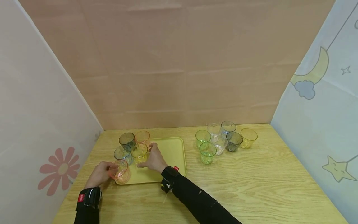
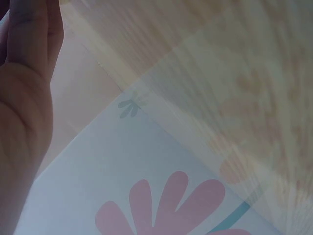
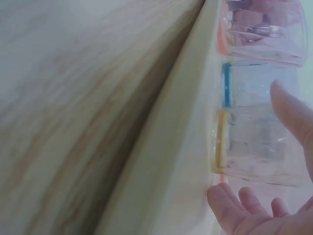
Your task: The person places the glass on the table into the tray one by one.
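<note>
At the left front corner of the yellow tray (image 1: 170,158) stands a pink-orange glass (image 1: 122,177). My left hand (image 1: 98,175) is against its left side, fingers at the rim; in the left wrist view the visible fingers look straight. My right hand (image 1: 156,160) is spread beside a yellow glass (image 1: 139,157), thumb in front and fingers at its right. The right wrist view shows the yellow-rimmed glass (image 3: 259,147) between thumb and fingers. A blue glass (image 1: 124,155), a dark grey glass (image 1: 127,141) and another pink-orange glass (image 1: 142,137) stand close by.
Right of the tray, two green glasses (image 1: 207,155), clear glasses (image 1: 219,146), a blue glass (image 1: 228,127), a dark grey glass (image 1: 233,142) and a yellow glass (image 1: 248,140) cluster on the wooden table (image 1: 251,186). Upright panels border the table's back and sides.
</note>
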Demonstrator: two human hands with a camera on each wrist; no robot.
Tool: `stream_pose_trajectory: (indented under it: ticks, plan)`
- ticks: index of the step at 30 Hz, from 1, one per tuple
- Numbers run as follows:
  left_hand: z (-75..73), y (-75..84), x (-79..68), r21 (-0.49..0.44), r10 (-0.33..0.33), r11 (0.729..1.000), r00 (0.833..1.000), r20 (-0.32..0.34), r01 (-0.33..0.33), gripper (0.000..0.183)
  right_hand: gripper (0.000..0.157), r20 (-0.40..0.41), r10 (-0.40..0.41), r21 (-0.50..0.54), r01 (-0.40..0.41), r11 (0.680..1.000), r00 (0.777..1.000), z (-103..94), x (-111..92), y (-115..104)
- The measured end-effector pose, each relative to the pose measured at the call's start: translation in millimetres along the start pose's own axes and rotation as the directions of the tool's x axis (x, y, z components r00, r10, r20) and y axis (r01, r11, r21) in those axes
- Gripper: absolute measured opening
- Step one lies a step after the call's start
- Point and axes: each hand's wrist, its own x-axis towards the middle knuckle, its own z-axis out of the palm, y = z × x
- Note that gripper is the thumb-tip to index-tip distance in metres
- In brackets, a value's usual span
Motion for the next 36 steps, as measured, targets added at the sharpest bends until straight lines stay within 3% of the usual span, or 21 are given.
stream_pose_trajectory:
  ticks: [7,13,22,36]
  plan:
    - [-1.2,2.7,-1.3,0.011,0.010,1.000,1.000,-0.010,-0.010,0.023,0.093,0.063,-0.041,0.037,0.039,0.999,0.997,-14.0,-9,7]
    - [-1.7,2.1,-0.2,0.009,0.024,1.000,1.000,-0.003,-0.024,0.022,0.082,0.029,-0.089,0.014,0.088,0.996,0.996,-31.2,-15,8]
    - [-1.2,-0.2,-0.2,0.003,0.008,1.000,1.000,0.017,-0.008,0.022,0.061,-0.088,-0.189,0.133,0.199,0.971,0.978,-69.5,-39,3]
    - [-1.3,-1.8,0.0,0.023,0.030,0.999,1.000,0.008,-0.030,0.017,0.054,-0.309,-0.174,0.231,0.252,0.940,0.935,-127.9,-59,24]
